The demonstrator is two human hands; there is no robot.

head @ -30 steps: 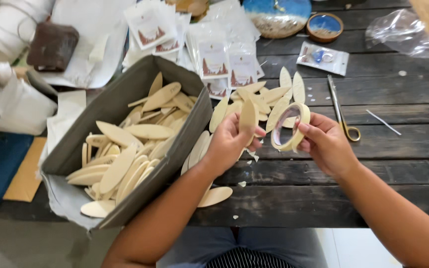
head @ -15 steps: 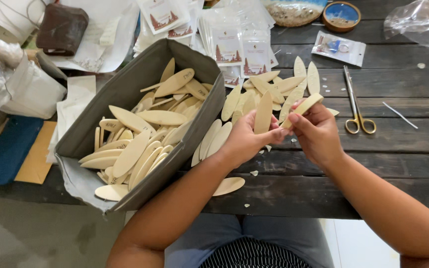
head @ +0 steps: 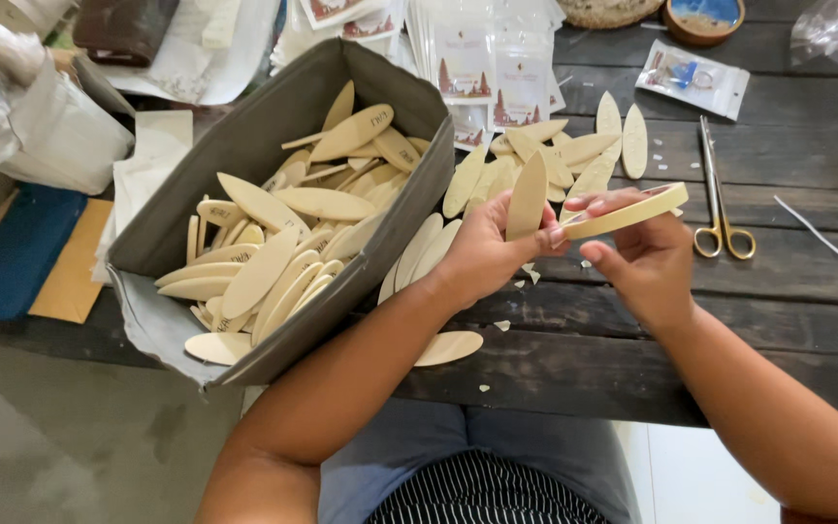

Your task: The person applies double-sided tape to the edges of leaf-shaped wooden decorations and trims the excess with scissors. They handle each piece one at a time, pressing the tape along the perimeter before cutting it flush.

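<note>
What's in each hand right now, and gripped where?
Left hand holds an oval wooden piece upright by its lower end. Right hand pinches a roll of pale tape at its rim, fingers on top, thumb beneath.

Craft workshop: dark plank table (head: 788,291), scissors (head: 720,199), box of wooden blanks (head: 283,223).

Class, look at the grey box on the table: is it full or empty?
Well filled, not empty. The grey box holds a thick heap of pale leaf-shaped wooden pieces covering its bottom, some hanging over the near edge.
</note>
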